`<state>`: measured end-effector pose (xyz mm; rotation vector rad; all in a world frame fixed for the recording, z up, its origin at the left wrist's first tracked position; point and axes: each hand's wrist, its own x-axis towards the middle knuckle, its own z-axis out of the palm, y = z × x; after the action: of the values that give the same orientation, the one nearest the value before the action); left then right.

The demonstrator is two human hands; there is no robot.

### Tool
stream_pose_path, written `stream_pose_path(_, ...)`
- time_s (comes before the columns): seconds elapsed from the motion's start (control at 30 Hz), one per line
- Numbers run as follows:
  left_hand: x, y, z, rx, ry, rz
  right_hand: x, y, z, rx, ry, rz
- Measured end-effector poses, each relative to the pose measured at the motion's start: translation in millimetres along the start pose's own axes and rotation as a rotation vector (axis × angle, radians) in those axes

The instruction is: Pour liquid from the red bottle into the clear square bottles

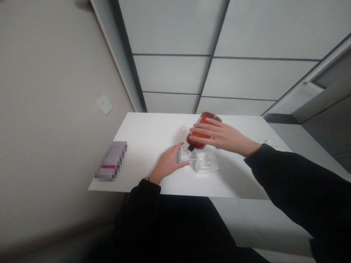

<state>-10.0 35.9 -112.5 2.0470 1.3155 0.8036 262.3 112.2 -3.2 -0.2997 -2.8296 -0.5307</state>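
Observation:
My right hand (210,133) is closed round an amber-red bottle (203,142), which is tipped so that its black neck end (191,148) points down and to the left. Below that end lies a clear plastic container (186,155). My left hand (169,160) grips this container from its left side, thumb at the near edge and fingers at the far edge. Joined to or touching its right side is another clear, box-like part (207,162); I cannot tell which. Whether liquid leaves the bottle does not show.
A white table (148,146) carries everything. At its left lies a pixelated purple item (113,159). Some crumpled clear plastic (184,132) sits behind the container, and a small pale object (270,143) is near the right edge. A wall with a socket (105,105) borders the left.

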Motion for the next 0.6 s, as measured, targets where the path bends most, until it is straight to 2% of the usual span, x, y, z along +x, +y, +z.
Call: stream_pose_path(0.6,1.0,0.0,-0.1,0.010,-0.001,0.008,11.0,-2.8,-14.0,-0.072,-0.012,-0.064)
